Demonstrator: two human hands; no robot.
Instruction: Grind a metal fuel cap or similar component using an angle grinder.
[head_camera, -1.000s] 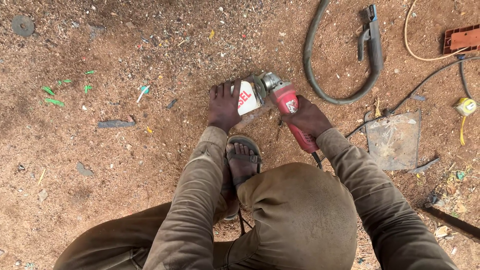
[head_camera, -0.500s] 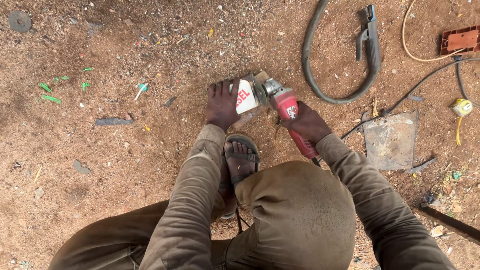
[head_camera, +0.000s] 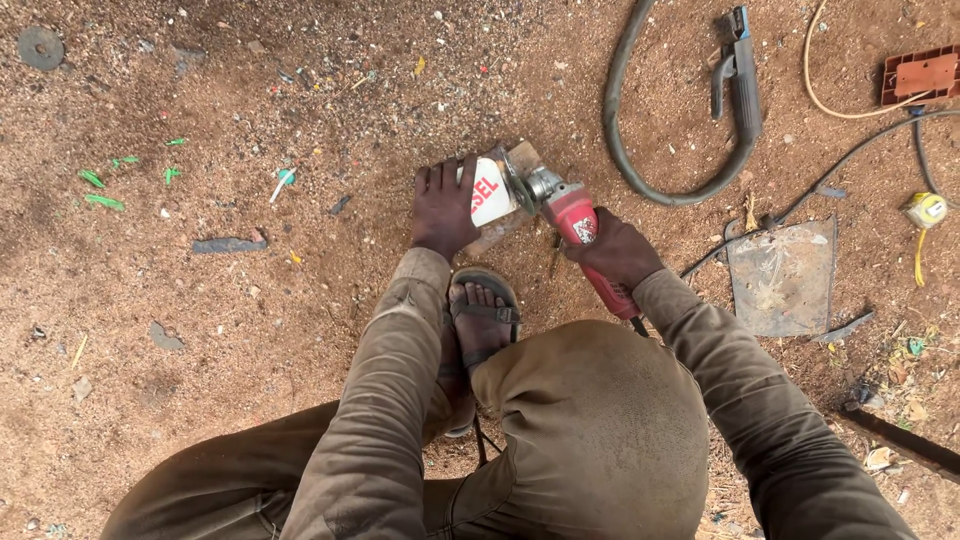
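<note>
I squat on bare reddish dirt. My left hand (head_camera: 446, 205) presses down on a white can with red lettering (head_camera: 492, 190), holding it against the ground. My right hand (head_camera: 618, 252) grips the body of a red angle grinder (head_camera: 580, 232). Its disc and metal guard (head_camera: 522, 177) sit against the can's right end. My sandalled foot (head_camera: 480, 318) rests just below the can, between my arms.
A thick grey hose (head_camera: 668, 185) curves at upper right, ending in a welding electrode holder (head_camera: 738, 78). A flat metal plate (head_camera: 782, 277) lies to the right, with cables, a yellow tape measure (head_camera: 924, 210) and an orange block (head_camera: 924, 74). Green plastic scraps (head_camera: 104, 186) lie at left.
Both hands, the can and the grinder hold nearly the same place. The view has shifted slightly; the grinder sits a little closer against the can.
</note>
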